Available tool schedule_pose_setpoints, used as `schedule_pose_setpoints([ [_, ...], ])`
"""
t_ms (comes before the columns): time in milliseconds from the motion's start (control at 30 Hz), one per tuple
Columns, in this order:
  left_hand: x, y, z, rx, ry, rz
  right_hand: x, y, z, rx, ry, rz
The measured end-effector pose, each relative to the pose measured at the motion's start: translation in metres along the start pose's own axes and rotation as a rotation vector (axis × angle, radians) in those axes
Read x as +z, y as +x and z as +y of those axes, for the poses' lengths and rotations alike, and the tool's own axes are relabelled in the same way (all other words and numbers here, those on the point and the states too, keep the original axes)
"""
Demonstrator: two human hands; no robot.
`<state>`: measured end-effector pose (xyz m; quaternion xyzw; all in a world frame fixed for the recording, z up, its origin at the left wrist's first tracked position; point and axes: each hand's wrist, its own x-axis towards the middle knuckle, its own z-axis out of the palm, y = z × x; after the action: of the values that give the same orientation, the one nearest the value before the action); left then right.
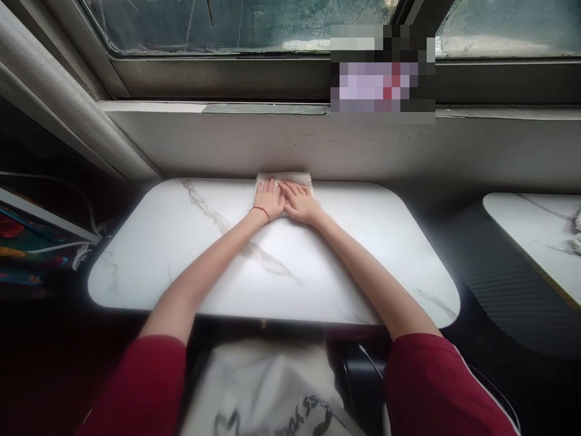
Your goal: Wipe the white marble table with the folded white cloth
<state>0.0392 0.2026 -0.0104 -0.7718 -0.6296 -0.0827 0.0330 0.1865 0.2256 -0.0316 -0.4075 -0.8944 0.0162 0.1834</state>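
Note:
Both of my hands lie flat, side by side, on a white wipe [285,177] at the far edge of a white marble-patterned table [345,272]. My left hand [270,200], with a red bracelet on the wrist, presses on the wipe's left part, its fingers stretched out and pointing away from me. My right hand [298,201] rests on the right part, fingers extended toward the upper left and close against the left hand. The wipe's far strip and right edge show past my fingers; the rest is hidden under the hands.
Behind the table rises a pale wall [218,139] beneath a window [245,27]. A second marble-patterned tabletop [535,236] stands at the right. White cables [84,254] hang at the left edge. Below the near edge is a pale cloth with dark lettering [267,387].

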Motion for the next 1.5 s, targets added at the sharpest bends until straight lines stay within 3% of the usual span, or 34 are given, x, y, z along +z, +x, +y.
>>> schedule_pose_setpoints([
  [267, -0.009, -0.057, 0.022, 0.093, -0.004, -0.024, -0.006, -0.062, -0.035, 0.035, -0.040, 0.047],
  [567, -0.020, -0.175, 0.064, 0.261, -0.007, 0.003, -0.038, -0.187, -0.113, 0.043, -0.049, 0.068],
  [700, -0.022, -0.201, 0.083, 0.359, -0.006, 0.017, -0.050, -0.223, -0.126, 0.051, -0.067, 0.069],
  [833, -0.023, -0.188, 0.099, 0.355, -0.017, -0.009, -0.055, -0.228, -0.112, 0.091, -0.072, 0.037],
  [1033, -0.021, -0.141, 0.113, 0.341, -0.047, -0.047, -0.049, -0.209, -0.075, 0.178, -0.089, 0.061],
  [1500, 0.001, -0.024, 0.122, 0.235, -0.105, -0.037, -0.041, -0.136, 0.048, 0.124, -0.022, 0.015],
])
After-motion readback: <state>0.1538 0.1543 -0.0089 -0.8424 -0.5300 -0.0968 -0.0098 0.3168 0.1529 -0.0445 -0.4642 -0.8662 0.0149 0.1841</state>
